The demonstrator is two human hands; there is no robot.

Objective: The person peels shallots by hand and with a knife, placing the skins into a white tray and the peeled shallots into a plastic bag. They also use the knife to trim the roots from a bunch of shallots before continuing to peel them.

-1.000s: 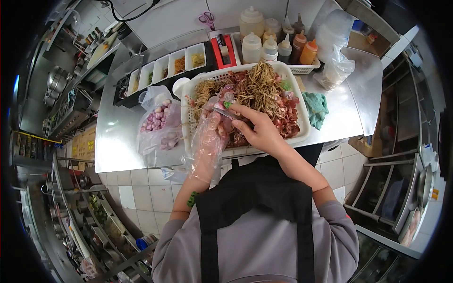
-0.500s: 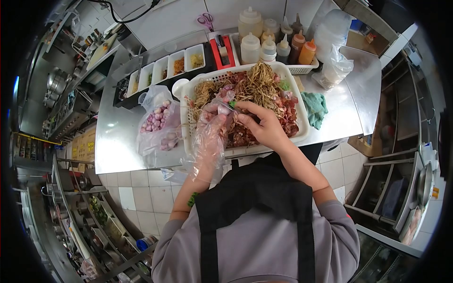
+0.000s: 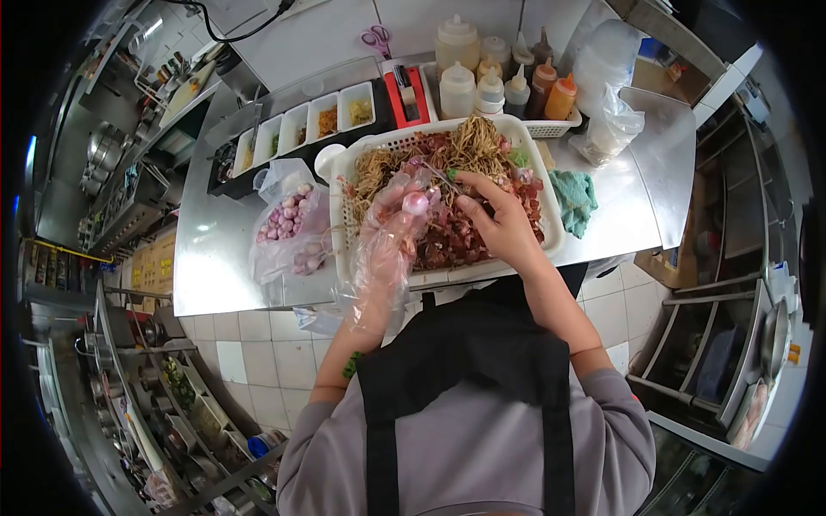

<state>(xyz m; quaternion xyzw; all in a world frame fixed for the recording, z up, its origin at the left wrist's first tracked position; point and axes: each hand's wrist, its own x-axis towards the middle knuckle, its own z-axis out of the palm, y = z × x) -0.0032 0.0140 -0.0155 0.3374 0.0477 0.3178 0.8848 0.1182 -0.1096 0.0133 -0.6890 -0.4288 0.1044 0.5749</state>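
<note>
My left hand [image 3: 389,224], in a clear plastic glove, grips a peeled pinkish shallot [image 3: 416,203] near its fingertips. Bare, my right hand [image 3: 499,217] is closed on a small knife [image 3: 443,178] with a green handle, its blade pointing up and left, just off the shallot. Below both hands lies a white perforated basket [image 3: 551,225] heaped with reddish shallot skins [image 3: 456,243] and dry, straw-like roots [image 3: 478,139]. To its left, an open plastic bag [image 3: 268,249] holds several pink shallots [image 3: 288,215].
Behind the basket stand a rack of white condiment trays [image 3: 293,128], a red holder [image 3: 406,95] and several squeeze bottles [image 3: 458,89]. A green cloth [image 3: 574,199] and a tied plastic bag [image 3: 609,129] sit on the right of the steel table [image 3: 219,273].
My right hand and the knife have drawn right, away from the shallot. The shallot now shows fully, slightly lower in my left hand.
</note>
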